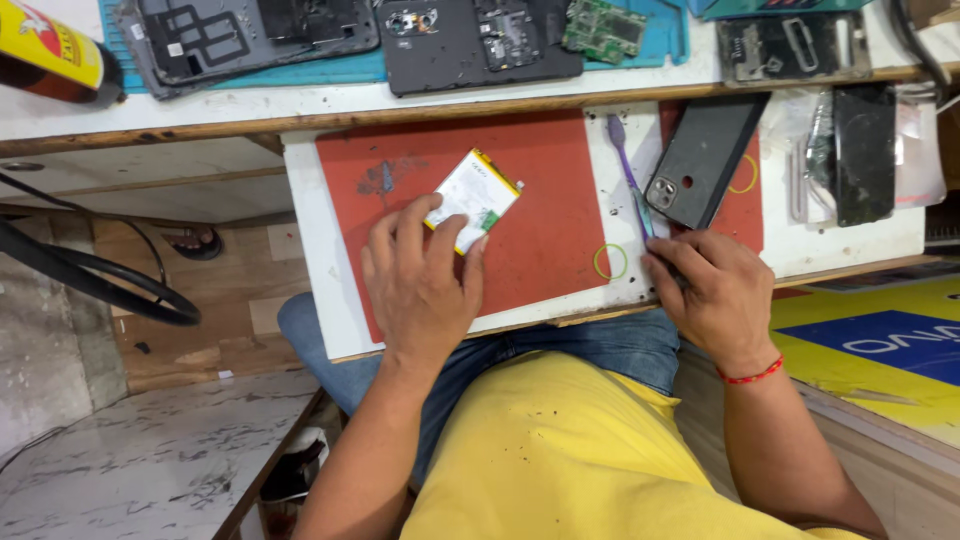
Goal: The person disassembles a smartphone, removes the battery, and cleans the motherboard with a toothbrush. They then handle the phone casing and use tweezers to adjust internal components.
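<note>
Two hands are in view, the left hand (415, 285) and the right hand (715, 295), and there is one white phone battery (472, 197), one purple toothbrush (628, 175) and one dark phone back cover (705, 158) with its camera cut-out. On the pull-out desk (305, 230) lie two red mats, the large red mat (540, 170) and the smaller red mat (745, 205), and two yellow-green rubber bands, one rubber band (611, 262) near the front edge and a second rubber band (745, 175) partly hidden by the cover. On the upper surface I count three opened phone bodies: a grey phone frame (250, 35), a black phone frame (480, 45) and a third phone frame (795, 45), along with one green circuit board (603, 28), one blue mat (660, 35) and one yellow-labelled can (50, 50).
</note>
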